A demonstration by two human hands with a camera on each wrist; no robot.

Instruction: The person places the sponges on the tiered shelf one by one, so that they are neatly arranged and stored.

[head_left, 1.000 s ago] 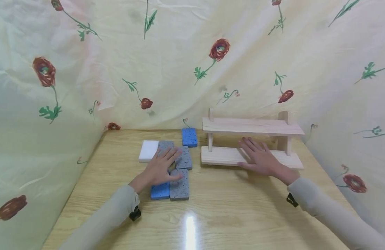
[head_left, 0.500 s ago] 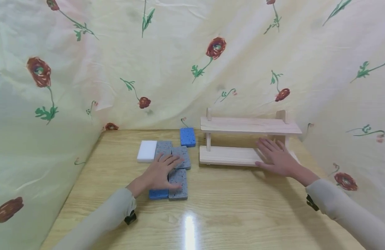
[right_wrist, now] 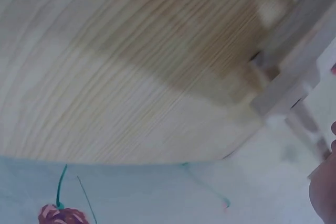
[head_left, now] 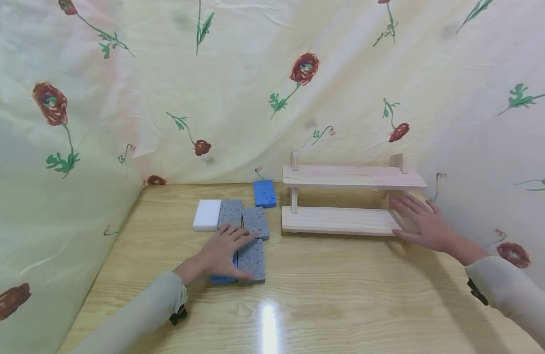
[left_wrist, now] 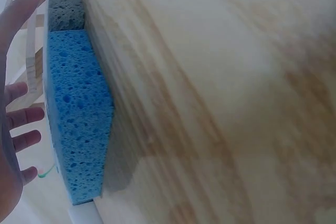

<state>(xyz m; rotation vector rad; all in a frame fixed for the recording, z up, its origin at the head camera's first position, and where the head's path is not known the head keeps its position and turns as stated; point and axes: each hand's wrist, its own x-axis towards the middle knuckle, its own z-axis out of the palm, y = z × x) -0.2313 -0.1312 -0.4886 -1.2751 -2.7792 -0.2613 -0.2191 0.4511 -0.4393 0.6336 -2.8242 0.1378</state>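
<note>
At the bottom of the head view lies the one wooden bench (head_left: 325, 309), and on it, left of centre, the nearest pair of sponges sit side by side: a blue sponge (left_wrist: 79, 108) partly hidden under the left hand (head_left: 219, 253), and a front grey sponge (head_left: 252, 258) just right of it. That hand spreads over them, fingers and thumb apart, gripping nothing; whether it touches the grey one I can't tell. Behind come a middle grey sponge (head_left: 256, 221), a back grey sponge (head_left: 231, 210) on its left, and a white block (head_left: 207, 215) against that one's left side. At right of centre stands a two-board wooden shelf (head_left: 338, 221), with the right hand (head_left: 424, 228) at its right end, fingers spread and clasping nothing; contact there is unclear. Farthest on the bench is the back blue sponge (head_left: 264, 193), near the flowered cloth (head_left: 237, 93). The count: three grey sponges, two blue, one white block, one shelf, two hands well apart. I'd judge the step to be a reach or a gesture over the things, nothing being lifted; taking a sponge would call for closing thumb and fingers on its edges.
</note>
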